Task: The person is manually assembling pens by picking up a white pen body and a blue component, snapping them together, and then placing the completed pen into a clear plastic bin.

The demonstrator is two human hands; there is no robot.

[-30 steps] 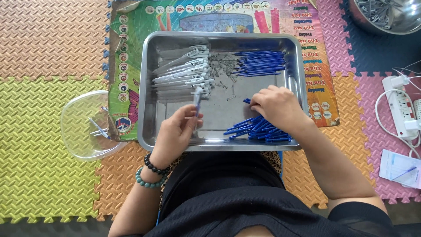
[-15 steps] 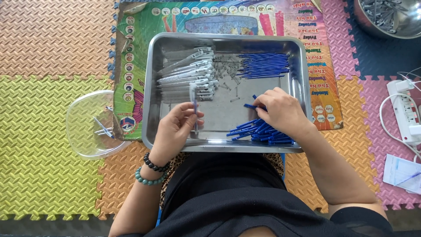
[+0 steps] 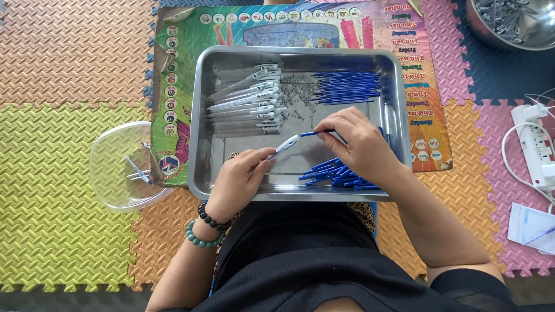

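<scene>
Two hands over my steel tray [image 3: 199, 115]: left hand [image 3: 240, 176] pinching a white pen barrel [image 3: 286, 145], right hand [image 3: 358, 141] pinching its blue refill [image 3: 317, 133]; loose blue refills [image 3: 332, 173] just below my right grip.

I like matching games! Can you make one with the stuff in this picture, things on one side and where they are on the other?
Things:
1. white pen barrels
2. blue refills
3. clear plastic bowl
4. white power strip

Places:
A. on the mats, right of the metal tray
B. far right part of the tray
C. on the mats, left of the tray
D. far left part of the tray

Pairs: 1-D, 2-B, 3-C, 4-A
</scene>
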